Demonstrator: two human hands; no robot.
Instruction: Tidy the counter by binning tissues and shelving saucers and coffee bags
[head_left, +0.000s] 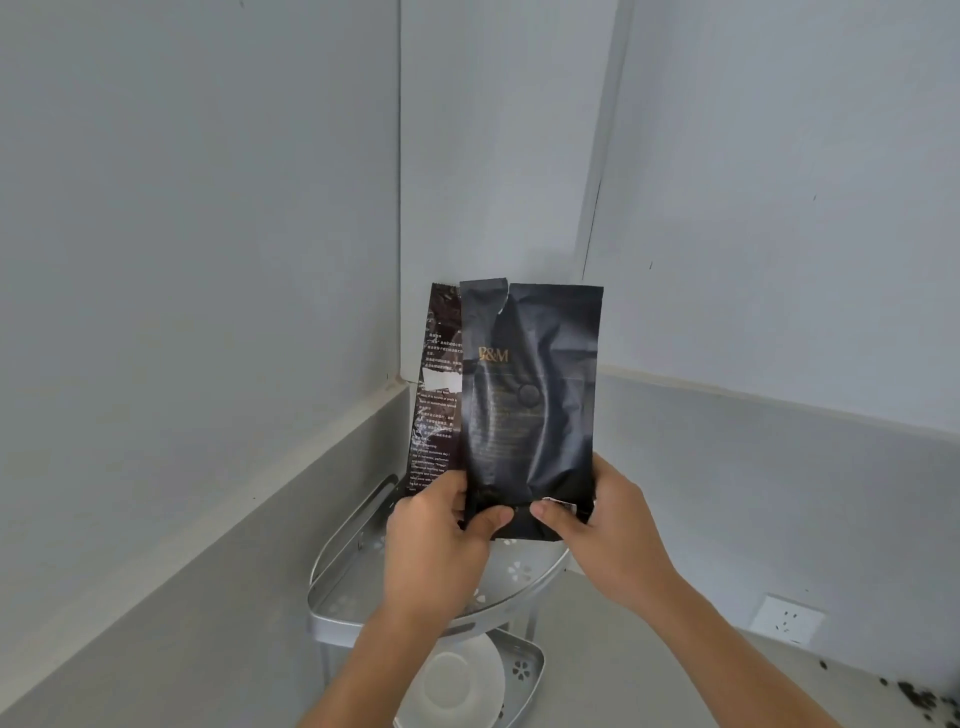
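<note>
At frame centre, gripping two coffee bags (530, 405) in both hands (434, 540), nearing corner rack (337, 597); saucer (447, 686) already shelved.

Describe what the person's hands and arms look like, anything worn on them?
Both are bare: the left hand and right hand wear no gloves, and no rings, watch or bracelets show. The forearms are uncovered down to the picture's bottom edge, with no sleeve in view. The thumbnails are short and unpainted.

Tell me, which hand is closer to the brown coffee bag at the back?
Left. The left hand touches the brown coffee bag; the right hand grips the black bag, farther away.
</note>
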